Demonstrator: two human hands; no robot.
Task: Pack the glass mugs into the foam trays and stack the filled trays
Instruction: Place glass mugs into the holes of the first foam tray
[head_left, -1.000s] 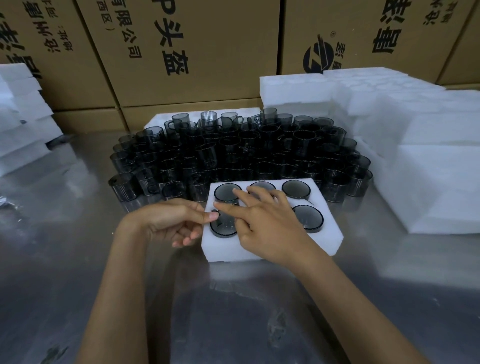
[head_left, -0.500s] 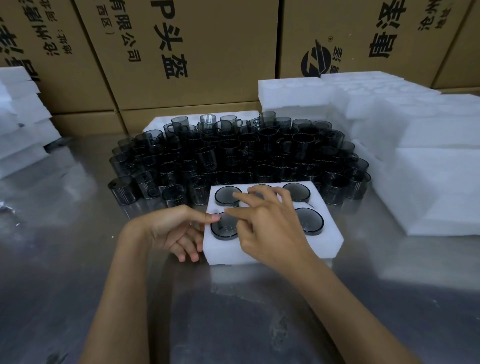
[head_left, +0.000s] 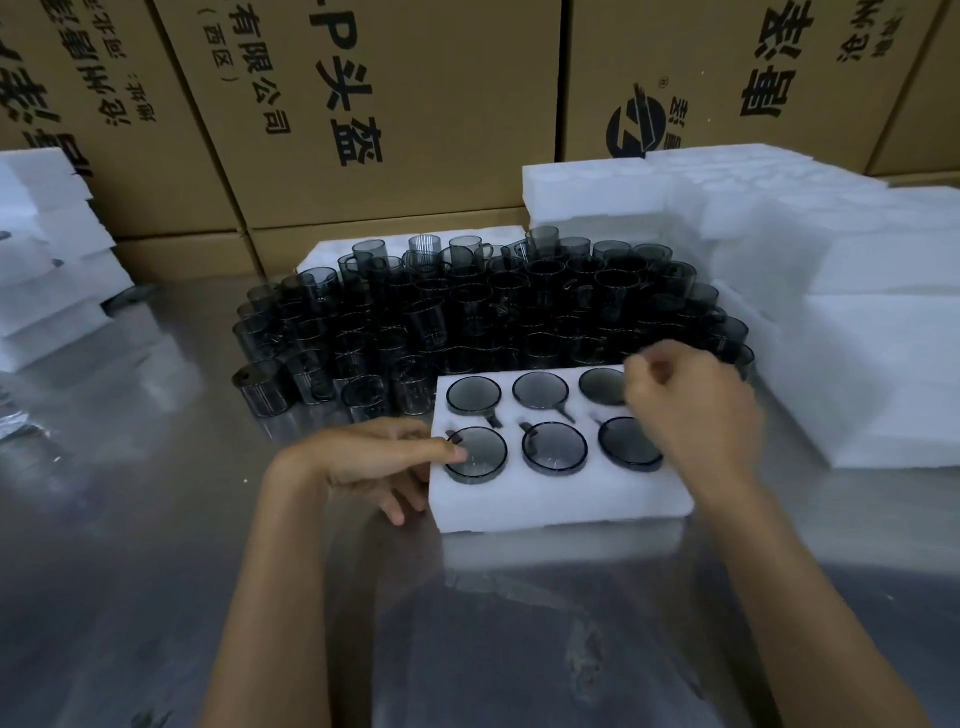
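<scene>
- Six smoky glass mugs (head_left: 554, 447) fill the white foam tray (head_left: 561, 501), near centre.
- Left hand (head_left: 374, 460) grips the tray's left edge.
- Right hand (head_left: 693, 410), blurred, fingers curled, empty, hides the far-right mug.

A shiny, reflective metal table (head_left: 130, 597) carries a white six-pocket foam tray (head_left: 561, 499) near its middle. Just behind the tray stands a dense cluster of smoky grey glass mugs (head_left: 467, 312). Stacks of white foam blocks (head_left: 857, 338) line the right edge, and more white foam slabs (head_left: 47, 280) sit at the left edge.
</scene>
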